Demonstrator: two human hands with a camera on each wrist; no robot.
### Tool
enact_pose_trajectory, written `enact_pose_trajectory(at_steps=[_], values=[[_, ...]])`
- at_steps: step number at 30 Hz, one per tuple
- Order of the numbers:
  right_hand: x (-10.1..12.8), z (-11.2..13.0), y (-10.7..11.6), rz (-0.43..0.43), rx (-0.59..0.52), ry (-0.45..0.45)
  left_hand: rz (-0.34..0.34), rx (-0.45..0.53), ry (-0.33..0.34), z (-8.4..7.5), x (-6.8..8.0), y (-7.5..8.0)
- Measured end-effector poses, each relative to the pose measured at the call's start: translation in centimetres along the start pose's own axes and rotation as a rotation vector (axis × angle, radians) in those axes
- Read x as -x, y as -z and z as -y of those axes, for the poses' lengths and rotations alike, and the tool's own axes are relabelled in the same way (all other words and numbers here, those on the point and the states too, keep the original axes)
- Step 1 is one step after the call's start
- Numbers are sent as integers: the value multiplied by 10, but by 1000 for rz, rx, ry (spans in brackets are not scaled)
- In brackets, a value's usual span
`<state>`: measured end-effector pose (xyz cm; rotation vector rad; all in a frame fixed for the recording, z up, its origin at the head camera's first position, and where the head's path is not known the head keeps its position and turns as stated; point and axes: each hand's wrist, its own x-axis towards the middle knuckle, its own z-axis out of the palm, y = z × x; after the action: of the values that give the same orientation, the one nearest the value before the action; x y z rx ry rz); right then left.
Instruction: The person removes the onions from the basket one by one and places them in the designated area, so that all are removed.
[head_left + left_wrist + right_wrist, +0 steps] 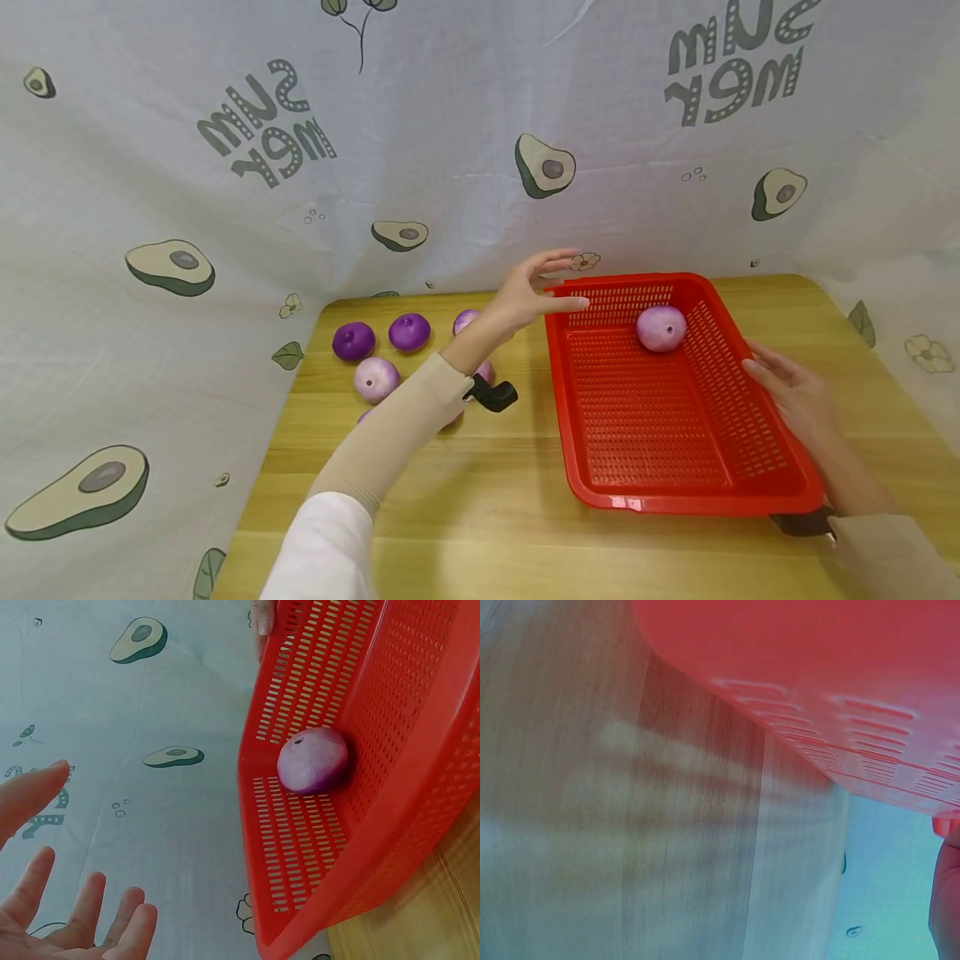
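Observation:
A red plastic basket [690, 502] sits on the wooden table [480, 483], right of the middle. One pale purple round fruit [662, 327] lies in its far part, also seen as the fruit [313, 760] inside the basket [390, 697] in the left wrist view. My left hand [536, 287] hovers at the basket's far left corner with fingers spread, holding nothing; the spread fingers [82, 915] show empty. My right hand [787, 387] rests with straight fingers against the basket's right rim. The right wrist view shows only the basket's underside [817, 667].
Several purple round fruits lie on the table to the left, among them a dark one [353, 341], another [408, 332] and a pale one [376, 379]; my left forearm hides some. An avocado-print cloth [450, 150] walls the table behind and at the sides.

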<state>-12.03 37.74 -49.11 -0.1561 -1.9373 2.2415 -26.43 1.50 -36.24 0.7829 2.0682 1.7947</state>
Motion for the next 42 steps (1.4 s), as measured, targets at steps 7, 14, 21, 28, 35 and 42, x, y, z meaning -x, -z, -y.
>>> enact_pose_trajectory(at_steps=[7,14,21,28,35,42], values=[[1,2,-1,-18,69,-1,-1,-20,6,6,-24,-30],[1,2,-1,-21,94,-6,-10,52,157,17,-50,-56],[0,2,0,-28,171,5,-77,119,285,32,-69,-77],[0,3,-1,-25,140,19,-154,70,335,46,-79,-102],[1,5,-1,-20,98,5,-192,23,361,62,-85,-124],[1,4,0,-58,305,9,-216,0,352,80,-88,-136]])
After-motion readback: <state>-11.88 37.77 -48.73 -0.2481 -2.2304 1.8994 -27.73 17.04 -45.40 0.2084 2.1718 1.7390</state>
